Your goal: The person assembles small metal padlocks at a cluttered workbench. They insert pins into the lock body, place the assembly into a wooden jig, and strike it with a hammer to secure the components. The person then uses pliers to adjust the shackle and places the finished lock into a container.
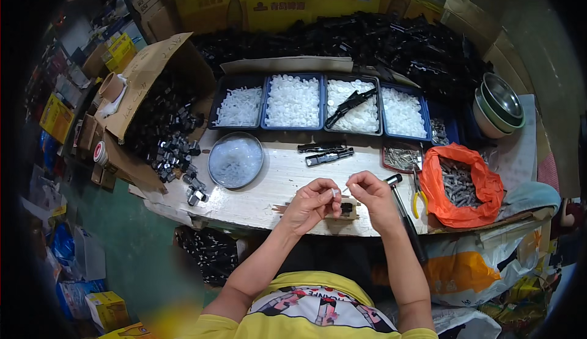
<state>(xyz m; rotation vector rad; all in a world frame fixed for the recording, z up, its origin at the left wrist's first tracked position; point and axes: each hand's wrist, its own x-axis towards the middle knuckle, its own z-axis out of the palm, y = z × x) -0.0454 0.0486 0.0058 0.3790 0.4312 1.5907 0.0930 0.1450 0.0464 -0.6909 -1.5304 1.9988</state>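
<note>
Where the work sits: between left hand (312,203) and right hand (374,199), close together above the near part of a pale bench (278,183).
Left grip: thumb and fingers pinched on a small white piece (335,192), too small to identify.
Right grip: thumb and forefinger narrowed on a thin pale piece (346,189), angled toward the left fingertips.
Below the hands: wooden block (347,218) bearing a black part (347,207), partly hidden.
Right of the right hand: hammer (406,215), handle toward the person; yellow-handled pliers (419,204) beyond it; then an orange bag (455,220) of grey parts (461,186).
Ahead of the hands: black assemblies (330,156) on the bench; farther off, blue trays (263,103) of white pieces (295,100).
Left and ahead of the left hand: round dish (238,187) holding translucent bits (234,158).
</note>
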